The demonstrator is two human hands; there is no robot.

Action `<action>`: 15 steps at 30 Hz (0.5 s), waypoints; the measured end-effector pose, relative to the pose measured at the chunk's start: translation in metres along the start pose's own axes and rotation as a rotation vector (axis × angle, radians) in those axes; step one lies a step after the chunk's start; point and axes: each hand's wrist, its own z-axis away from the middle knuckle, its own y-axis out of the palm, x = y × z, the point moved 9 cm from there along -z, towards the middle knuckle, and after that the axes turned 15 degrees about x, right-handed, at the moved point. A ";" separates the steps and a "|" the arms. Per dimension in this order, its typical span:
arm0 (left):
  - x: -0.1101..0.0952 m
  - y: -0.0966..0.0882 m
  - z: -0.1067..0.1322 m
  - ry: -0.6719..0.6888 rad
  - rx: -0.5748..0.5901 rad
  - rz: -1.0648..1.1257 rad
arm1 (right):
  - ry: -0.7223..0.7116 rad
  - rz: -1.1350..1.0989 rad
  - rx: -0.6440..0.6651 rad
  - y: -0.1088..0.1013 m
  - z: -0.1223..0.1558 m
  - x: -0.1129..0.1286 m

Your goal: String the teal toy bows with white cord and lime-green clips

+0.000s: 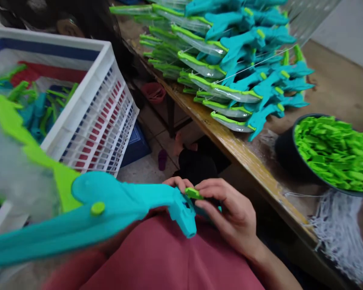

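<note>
Across my lap lies a teal plastic toy (117, 209) with a green rim, a green round button and a clear part at its left end. My right hand (230, 213) pinches a small green plastic piece (194, 193) against the toy's handle end. My left hand (177, 185) is mostly hidden behind the toy. Only its curled fingertips show, gripping the handle from behind.
A white slatted crate (93, 117) at my left holds several teal and green parts. On the wooden table (238, 151) to the right lie a pile of finished teal toys (230, 64), a black bowl (286, 151) of green pieces (335, 151) and a bundle of white strings (339, 229).
</note>
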 end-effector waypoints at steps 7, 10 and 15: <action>0.008 0.013 0.009 0.071 0.057 0.069 | -0.099 0.123 0.131 0.019 0.011 0.025; 0.007 0.013 0.005 0.076 0.009 0.060 | 0.010 0.014 0.157 0.020 0.009 0.017; 0.009 0.008 0.002 0.018 0.011 -0.011 | -0.029 -0.048 0.147 0.022 0.012 0.018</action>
